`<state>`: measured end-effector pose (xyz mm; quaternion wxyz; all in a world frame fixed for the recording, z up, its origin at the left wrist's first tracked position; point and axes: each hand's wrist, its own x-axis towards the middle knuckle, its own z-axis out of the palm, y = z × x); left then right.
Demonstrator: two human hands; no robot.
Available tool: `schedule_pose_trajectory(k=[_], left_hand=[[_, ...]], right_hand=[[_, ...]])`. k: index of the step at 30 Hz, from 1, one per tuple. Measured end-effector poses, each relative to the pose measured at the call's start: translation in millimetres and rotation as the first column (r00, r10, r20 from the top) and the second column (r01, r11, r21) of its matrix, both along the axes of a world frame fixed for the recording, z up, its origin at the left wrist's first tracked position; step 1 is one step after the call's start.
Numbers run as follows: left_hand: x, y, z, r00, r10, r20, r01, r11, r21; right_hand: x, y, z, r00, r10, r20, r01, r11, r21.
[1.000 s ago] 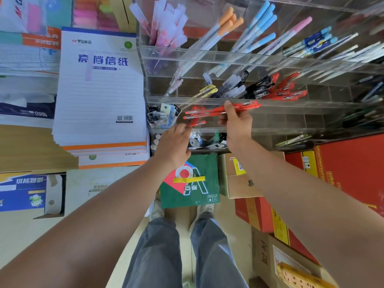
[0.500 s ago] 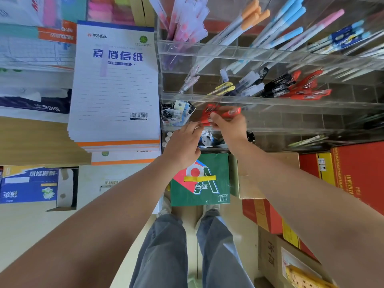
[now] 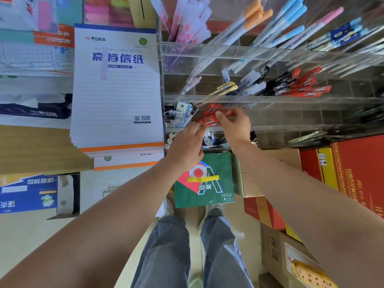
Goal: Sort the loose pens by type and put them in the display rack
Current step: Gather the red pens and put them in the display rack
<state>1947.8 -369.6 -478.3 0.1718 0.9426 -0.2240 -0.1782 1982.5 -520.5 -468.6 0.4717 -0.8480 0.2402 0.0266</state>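
My right hand [image 3: 234,126] pinches a bundle of red pens [image 3: 209,115] just under a shelf of the clear display rack [image 3: 270,99]. My left hand [image 3: 186,145] meets their lower ends; I cannot tell if it grips. A slack pinch could let the pens fan out and drop.

Pale floor [image 3: 20,242], bright even light; wooden shelf [image 3: 31,150] at left carrying a stack of lined writing pads [image 3: 116,90], blue carton [image 3: 27,194] beneath, green box [image 3: 207,194] centre, red boxes [image 3: 357,169] and brown boxes [image 3: 270,258] piled at right.
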Motion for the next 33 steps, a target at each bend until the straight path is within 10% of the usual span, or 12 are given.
schedule_pose_trajectory(k=[22, 33], left_hand=[[-35.3, 6.4, 41.9, 0.970, 0.200, 0.139, -0.196, 0.980, -0.042], [-95.4, 193.2, 101.3, 0.768, 0.608, 0.202, -0.595, 0.794, -0.127]], right_hand=[[-37.9, 8.5, 22.1, 0.925, 0.362, 0.115, -0.335, 0.919, -0.206], [-60.7, 231.1, 92.0, 0.663, 0.692, 0.286, -0.695, 0.711, -0.111]])
